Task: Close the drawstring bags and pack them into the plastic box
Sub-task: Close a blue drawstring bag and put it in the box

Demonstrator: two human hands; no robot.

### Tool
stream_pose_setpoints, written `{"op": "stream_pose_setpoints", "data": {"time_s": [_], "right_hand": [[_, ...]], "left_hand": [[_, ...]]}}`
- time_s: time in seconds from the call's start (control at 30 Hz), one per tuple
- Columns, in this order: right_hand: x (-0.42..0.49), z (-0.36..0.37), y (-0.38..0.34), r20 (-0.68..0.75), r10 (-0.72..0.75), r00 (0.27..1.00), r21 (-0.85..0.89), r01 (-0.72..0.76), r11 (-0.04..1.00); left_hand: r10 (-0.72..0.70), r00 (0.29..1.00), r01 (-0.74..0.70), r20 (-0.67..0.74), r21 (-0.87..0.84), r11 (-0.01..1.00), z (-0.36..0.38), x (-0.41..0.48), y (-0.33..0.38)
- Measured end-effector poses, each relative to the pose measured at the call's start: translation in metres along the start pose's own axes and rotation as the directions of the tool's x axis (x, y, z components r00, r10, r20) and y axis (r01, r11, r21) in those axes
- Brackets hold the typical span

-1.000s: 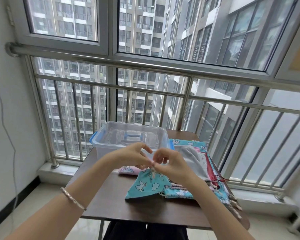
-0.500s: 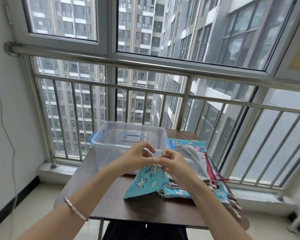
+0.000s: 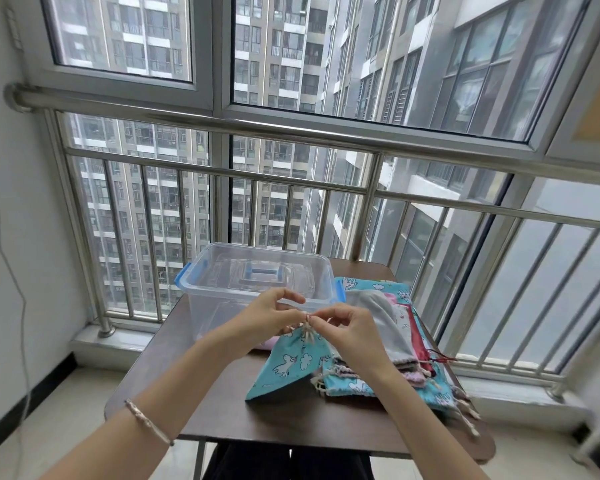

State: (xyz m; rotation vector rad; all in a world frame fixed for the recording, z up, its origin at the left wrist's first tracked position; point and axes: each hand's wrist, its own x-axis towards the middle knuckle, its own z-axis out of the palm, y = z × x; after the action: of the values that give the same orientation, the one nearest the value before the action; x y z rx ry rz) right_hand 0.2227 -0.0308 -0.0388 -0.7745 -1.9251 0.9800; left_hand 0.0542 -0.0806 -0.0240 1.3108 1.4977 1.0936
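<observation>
The turquoise unicorn-print cloth drawstring bag [image 3: 288, 365], seemingly light and floppy, sags mid-way along the brown counter [image 3: 222, 410], best held at its gathered neck, where left grip [image 3: 271, 317] and right grip [image 3: 350, 327] pinch its pale cords [image 3: 307, 329].

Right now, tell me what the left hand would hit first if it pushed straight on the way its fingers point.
Most likely the right hand, whose fingertips pinch the same beige drawstring of the turquoise unicorn-print cloth bag; depth is hard to judge.
</observation>
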Motion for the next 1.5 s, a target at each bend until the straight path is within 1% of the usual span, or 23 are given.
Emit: {"op": "stream_pose_setpoints", "data": {"time_s": [0.1,0.17,0.23,0.3,0.37,0.4,0.47,0.6,0.7,0.77,0.87,0.97,1.07,1.13,1.27,1.5], "right_hand": [[-0.002,0.000,-0.007,0.012,-0.005,1.000,-0.014,0.006,1.000],[-0.002,-0.002,-0.009,0.034,0.019,0.999,-0.019,-0.018,1.000],[0.001,-0.004,-0.011,0.065,0.061,0.996,-0.065,-0.057,0.996],[0.004,-0.007,-0.013,0.114,0.154,0.981,-0.079,-0.146,0.986],[0.007,-0.007,-0.011,0.192,0.257,0.947,-0.048,-0.252,0.966],[0.008,-0.007,-0.009,0.230,0.286,0.930,-0.048,-0.282,0.958],[0.010,-0.006,-0.006,0.269,0.294,0.917,-0.067,-0.287,0.956],[0.010,-0.005,-0.008,0.293,0.266,0.918,-0.098,-0.248,0.964],[0.009,-0.005,-0.012,0.336,0.290,0.896,-0.099,-0.272,0.957],[0.010,-0.006,-0.014,0.323,0.293,0.900,-0.108,-0.272,0.956],[0.012,-0.012,-0.018,0.322,0.284,0.903,-0.036,-0.288,0.957],[0.012,-0.022,-0.019,0.403,0.254,0.879,0.054,-0.300,0.952],[0.015,-0.029,-0.014,0.453,0.255,0.854,0.193,-0.373,0.908],[0.016,-0.030,-0.011,0.457,0.285,0.842,0.229,-0.421,0.877],[0.016,-0.028,-0.009,0.418,0.341,0.842,0.102,-0.416,0.903],[0.018,-0.033,0.000,0.423,0.353,0.835,-0.045,-0.369,0.928]], "left_hand": [[-0.003,1.000,0.002,0.011,0.038,0.999,0.000,0.000,-0.001],[0.001,1.000,-0.001,0.017,0.034,0.999,0.001,-0.001,-0.001],[0.015,0.999,-0.016,0.030,0.029,0.999,0.001,-0.002,0.000],[0.038,0.998,-0.040,0.042,0.032,0.999,0.001,-0.002,0.001],[0.073,0.996,-0.076,0.057,0.041,0.996,0.001,-0.002,0.002],[0.089,0.994,-0.093,0.066,0.056,0.994,0.001,-0.002,0.003],[0.111,0.991,-0.119,0.078,0.101,0.988,0.001,-0.002,0.005],[0.147,0.986,-0.158,0.075,0.162,0.974,0.003,-0.002,0.005],[0.170,0.982,-0.182,0.078,0.192,0.965,0.003,-0.001,0.003],[0.178,0.981,-0.190,0.076,0.207,0.960,0.003,-0.001,0.002],[0.205,0.978,-0.210,0.043,0.236,0.949,0.003,0.001,0.000],[0.211,0.977,-0.211,0.023,0.223,0.952,0.002,0.001,0.000],[0.217,0.976,-0.216,0.015,0.186,0.958,-0.001,0.000,0.002],[0.220,0.975,-0.219,0.011,0.155,0.963,-0.002,0.000,0.003],[0.219,0.976,-0.219,0.015,0.149,0.964,-0.006,-0.001,0.002],[0.201,0.979,-0.200,0.015,0.207,0.958,-0.017,-0.005,-0.005]]}}
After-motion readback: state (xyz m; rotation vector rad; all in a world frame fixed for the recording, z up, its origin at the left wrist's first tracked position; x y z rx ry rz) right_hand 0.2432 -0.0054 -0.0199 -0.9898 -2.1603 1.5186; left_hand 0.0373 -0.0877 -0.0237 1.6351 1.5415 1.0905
